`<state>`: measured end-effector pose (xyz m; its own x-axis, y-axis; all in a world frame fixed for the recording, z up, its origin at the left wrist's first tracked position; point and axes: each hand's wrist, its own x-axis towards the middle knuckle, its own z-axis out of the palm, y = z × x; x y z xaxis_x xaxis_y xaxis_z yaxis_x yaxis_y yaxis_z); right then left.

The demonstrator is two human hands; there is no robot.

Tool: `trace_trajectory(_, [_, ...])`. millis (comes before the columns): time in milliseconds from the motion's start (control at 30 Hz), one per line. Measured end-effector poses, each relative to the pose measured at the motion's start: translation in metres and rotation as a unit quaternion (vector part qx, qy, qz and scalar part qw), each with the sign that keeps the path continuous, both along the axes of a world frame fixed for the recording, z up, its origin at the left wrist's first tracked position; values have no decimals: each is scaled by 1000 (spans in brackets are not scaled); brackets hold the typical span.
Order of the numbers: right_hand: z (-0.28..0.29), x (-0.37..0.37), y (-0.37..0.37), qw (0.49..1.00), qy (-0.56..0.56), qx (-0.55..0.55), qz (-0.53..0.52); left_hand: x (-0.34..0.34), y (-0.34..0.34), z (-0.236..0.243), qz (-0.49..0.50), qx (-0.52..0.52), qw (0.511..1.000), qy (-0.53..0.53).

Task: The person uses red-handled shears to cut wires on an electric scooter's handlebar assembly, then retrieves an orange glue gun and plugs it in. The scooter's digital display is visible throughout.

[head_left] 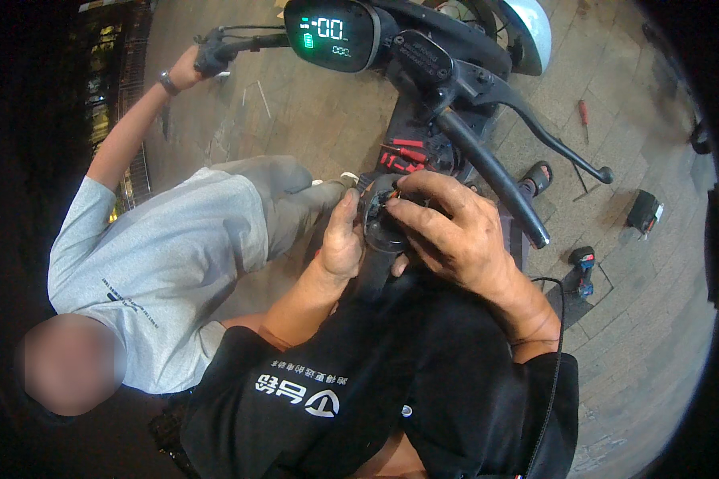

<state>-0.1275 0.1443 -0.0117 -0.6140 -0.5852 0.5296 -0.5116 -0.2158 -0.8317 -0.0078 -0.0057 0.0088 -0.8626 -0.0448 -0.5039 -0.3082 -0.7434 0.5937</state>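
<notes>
One left hand clasps the black housing from nine o'clock; right hand touches at one, pinch unclear; likely light, stiff: hold its rim.

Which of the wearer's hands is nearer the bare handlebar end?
Right. The right hand is just left of the bare handlebar end, not gripping it; the left hand is farther left, holding the left side of the round black part.

This looks to me like an outdoor repair spot, with a black scooter with a lit rectangular display above grey-brown paving slabs, where a red-handled screwdriver and blue-and-black cordless power tool lie.
</notes>
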Motion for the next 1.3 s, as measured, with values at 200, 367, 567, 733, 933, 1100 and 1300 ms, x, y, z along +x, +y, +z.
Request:
trace_trajectory(200, [-36, 30, 18, 995, -93, -24, 18, -2, -2, -2, -34, 8, 999, 35])
trace_trajectory(367, [-186, 79, 10, 914, -294, 207, 186, 3, 13, -11, 33, 70, 997, 8])
trace_trajectory(567, [-203, 153, -117, 793, -65, 429, 427, 30, 11, -19, 29, 36, 996, 70])
trace_trajectory(733, [-206, 226, -177, 842, 75, 329, 421, -8, 9, -28, -15, -67, 993, 94])
trace_trajectory(933, [-219, 323, -195, 813, 159, 423, 368, -13, -17, -20, -71, -41, 992, 95])
trace_trajectory(1100, [-203, 299, -211, 770, 103, 503, 378, -2, -28, -19, -67, 91, 992, 51])
trace_trajectory(1300, [-216, 195, -150, 761, 17, 572, 305, -11, -30, -15, -89, 105, 990, 6])
